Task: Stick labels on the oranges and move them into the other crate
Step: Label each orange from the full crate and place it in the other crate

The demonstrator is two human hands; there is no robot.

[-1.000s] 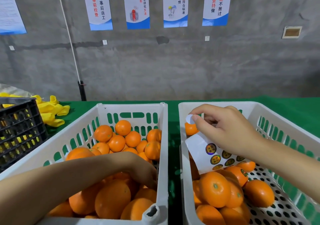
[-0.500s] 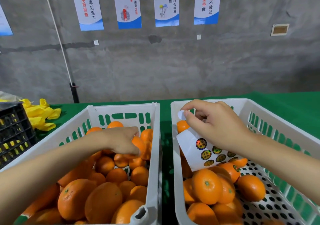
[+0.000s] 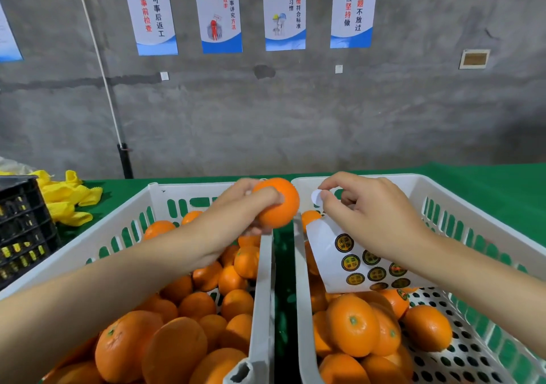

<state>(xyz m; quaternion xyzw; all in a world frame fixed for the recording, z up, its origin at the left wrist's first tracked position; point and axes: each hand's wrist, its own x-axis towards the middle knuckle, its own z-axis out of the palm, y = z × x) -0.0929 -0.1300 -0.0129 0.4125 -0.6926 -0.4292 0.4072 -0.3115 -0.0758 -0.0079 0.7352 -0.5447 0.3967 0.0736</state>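
Head view: two white crates on a green counter (image 3: pixel 487 182).
Left hand (image 3: pixel 236 221): closed around an orange (image 3: pixel 279 203), above the crates' gap.
Right hand (image 3: pixel 372 218): pinched a round label (image 3: pixel 316 197), sticker sheet (image 3: pixel 334 259) beneath.

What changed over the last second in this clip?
The left hand, which was down among the fruit in the left crate, took hold of an orange and lifted it up over the gap between the crates, toward the right hand. The right hand stayed above the right crate, a peeled label on its fingers and the label sheet beneath it.
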